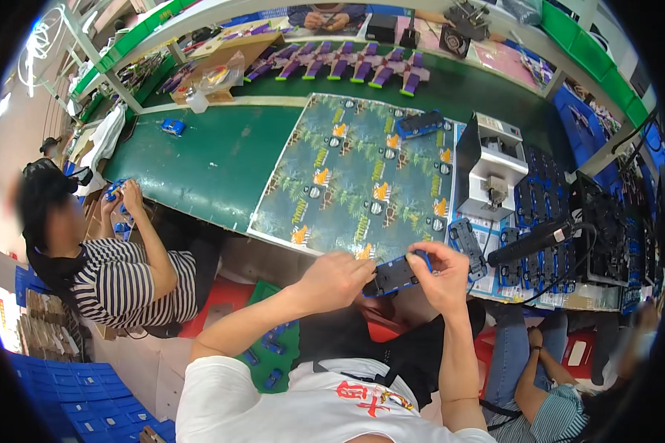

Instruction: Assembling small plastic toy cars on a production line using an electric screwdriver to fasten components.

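Between my two hands is a toy car (393,277) with a black underside facing up and blue body edges, held at the near edge of the table. My left hand (336,280) pinches its left end with the fingers closed. My right hand (445,275) grips its right end, thumb and fingers closed on it. Just right of my right hand lies another toy car (467,248), underside up. A third toy car (420,125) lies at the back of the patterned sheet (332,170).
A grey machine (489,173) stands right of the sheet, with a black handheld tool (532,242) and rows of toy cars (543,196) beyond. At left, a co-worker (118,273) handles a blue car. A green bin (282,343) holding several cars sits below the table. Purple toys (343,60) line the back.
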Demonstrator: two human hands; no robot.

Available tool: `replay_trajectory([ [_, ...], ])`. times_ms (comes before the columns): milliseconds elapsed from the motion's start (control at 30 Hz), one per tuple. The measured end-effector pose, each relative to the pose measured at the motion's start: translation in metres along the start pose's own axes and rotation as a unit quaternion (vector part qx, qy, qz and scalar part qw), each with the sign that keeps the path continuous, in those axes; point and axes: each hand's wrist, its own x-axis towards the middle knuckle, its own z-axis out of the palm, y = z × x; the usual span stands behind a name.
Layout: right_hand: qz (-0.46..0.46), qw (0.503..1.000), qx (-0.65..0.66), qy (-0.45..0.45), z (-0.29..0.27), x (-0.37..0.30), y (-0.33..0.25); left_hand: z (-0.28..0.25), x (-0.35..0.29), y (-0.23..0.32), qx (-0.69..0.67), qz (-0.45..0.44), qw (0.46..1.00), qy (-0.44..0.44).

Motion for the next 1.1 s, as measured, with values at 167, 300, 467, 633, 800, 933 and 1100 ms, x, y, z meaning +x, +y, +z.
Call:
replay_trajectory([
  [167, -0.005, 0.998, 0.024, 0.051, 0.002, 0.009, -0.015, 0.006, -0.003, 0.007, -0.123, -0.090, 0.977, 0.149],
  [300, -0.034, 0.992, 0.108, 0.055, 0.005, 0.010, -0.001, 0.022, 0.004, 0.001, -0.152, -0.112, 0.960, 0.205],
  [467, -0.023, 0.992, 0.106, 0.059, 0.007, 0.000, 0.000, 0.029, -0.004, -0.004, -0.159, -0.089, 0.956, 0.228],
  [633, -0.030, 0.993, 0.103, 0.047, 0.008, -0.006, 0.006, 0.024, -0.009, -0.002, -0.228, -0.118, 0.946, 0.196],
  [800, -0.046, 0.993, 0.096, 0.050, 0.012, -0.005, 0.006, 0.022, -0.005, -0.001, -0.253, -0.131, 0.942, 0.180],
  [933, -0.061, 0.993, 0.092, 0.052, 0.012, -0.003, 0.009, 0.023, -0.004, -0.008, -0.234, -0.096, 0.949, 0.186],
  [1100, -0.053, 0.994, 0.087, 0.043, 0.012, -0.006, 0.013, 0.018, -0.008, -0.006, -0.498, -0.244, 0.820, 0.141],
])
